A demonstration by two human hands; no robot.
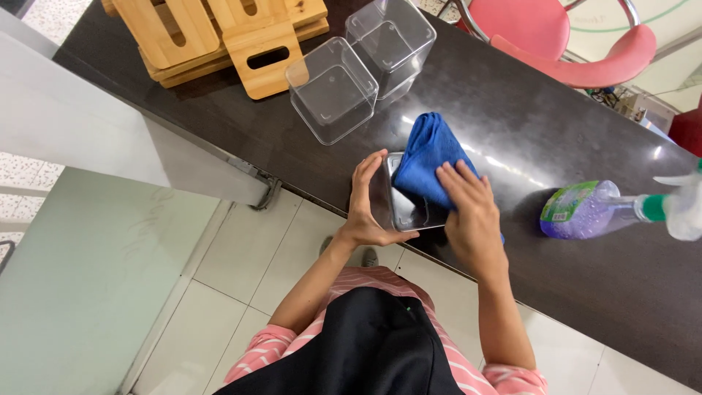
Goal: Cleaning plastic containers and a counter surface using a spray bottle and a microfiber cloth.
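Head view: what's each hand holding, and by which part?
Left hand steadies a clear plastic box by its near side wall. Right hand presses a blue cloth into the box, gripping its lower end.

Bright, even daylight. The dark counter [556,278] shows white glare streaks near its middle and right part. Shadows are soft and short. The bottle [585,211] at the right edge is a little blurred; the picture edges bend slightly.

We count three clear plastic boxes: one at ten o'clock [333,91], one at twelve [391,36], one at centre [409,208]. One blue cloth [431,157], one spray bottle [614,210], one red chair [563,36].
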